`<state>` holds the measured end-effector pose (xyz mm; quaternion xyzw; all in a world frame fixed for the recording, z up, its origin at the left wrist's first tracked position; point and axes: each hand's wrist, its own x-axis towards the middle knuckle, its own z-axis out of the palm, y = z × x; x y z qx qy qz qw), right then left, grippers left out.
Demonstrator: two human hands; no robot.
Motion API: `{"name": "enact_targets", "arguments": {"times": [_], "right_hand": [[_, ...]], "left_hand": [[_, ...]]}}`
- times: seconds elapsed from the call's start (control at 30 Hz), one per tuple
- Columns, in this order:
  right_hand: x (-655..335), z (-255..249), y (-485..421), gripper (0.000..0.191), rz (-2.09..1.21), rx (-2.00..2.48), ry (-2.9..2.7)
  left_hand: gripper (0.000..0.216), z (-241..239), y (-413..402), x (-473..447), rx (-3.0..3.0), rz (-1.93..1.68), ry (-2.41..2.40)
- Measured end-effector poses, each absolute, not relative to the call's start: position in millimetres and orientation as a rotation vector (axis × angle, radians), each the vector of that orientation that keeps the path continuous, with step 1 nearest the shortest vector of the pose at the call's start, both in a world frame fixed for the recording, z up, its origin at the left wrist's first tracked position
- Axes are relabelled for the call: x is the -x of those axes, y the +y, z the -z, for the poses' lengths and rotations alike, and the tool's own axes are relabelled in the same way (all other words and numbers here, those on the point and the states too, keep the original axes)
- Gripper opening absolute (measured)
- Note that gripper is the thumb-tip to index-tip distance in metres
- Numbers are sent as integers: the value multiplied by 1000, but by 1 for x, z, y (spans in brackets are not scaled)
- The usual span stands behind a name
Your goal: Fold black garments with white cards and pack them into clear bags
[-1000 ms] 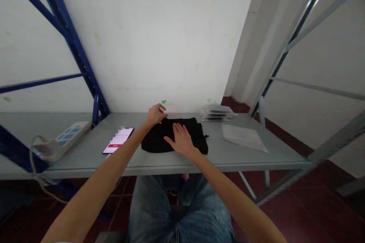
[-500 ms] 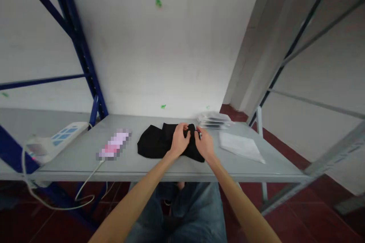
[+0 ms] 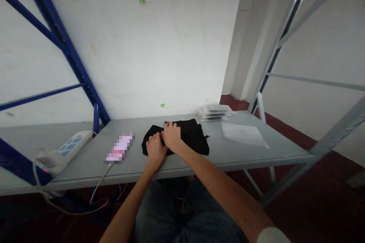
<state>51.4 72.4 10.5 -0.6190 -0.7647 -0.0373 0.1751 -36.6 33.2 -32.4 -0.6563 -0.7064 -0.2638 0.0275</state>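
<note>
A black garment [image 3: 194, 136], loosely folded, lies on the grey tabletop. My left hand [image 3: 156, 149] grips its left part, fingers bent over the fabric. Right beside it, my right hand [image 3: 172, 136] is closed on the cloth near the middle, its thumb close to the left hand's fingers. The fingertips are partly lost against the black fabric. A small strip of the garment sticks out at its right edge.
A stack of clear plastic packets [image 3: 214, 113] sits at the back right, with a flat whitish bag [image 3: 243, 135] in front. Left of the garment lies a blurred-out phone [image 3: 120, 149] on a cable. A power strip [image 3: 75, 146] stands by the blue rack post [image 3: 76, 60].
My right hand has moved left across the garment to beside my left hand, which has also shifted left. The garment's right part now lies flatter. The camera view has turned slightly.
</note>
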Motion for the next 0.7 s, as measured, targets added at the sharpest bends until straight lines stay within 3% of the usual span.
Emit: {"name": "enact_targets", "arguments": {"times": [0.23,0.43,0.7], "right_hand": [[-40,-5,83,42,69,1945,-2198],[-54,-19,89,49,-4,1933,-2209],[-80,-42,96,38,-132,1838,-2057]], "left_hand": [[40,40,41,46,2056,912,-2208],[45,43,39,49,2108,984,-2158],[64,27,44,10,2066,1190,-2149]]}}
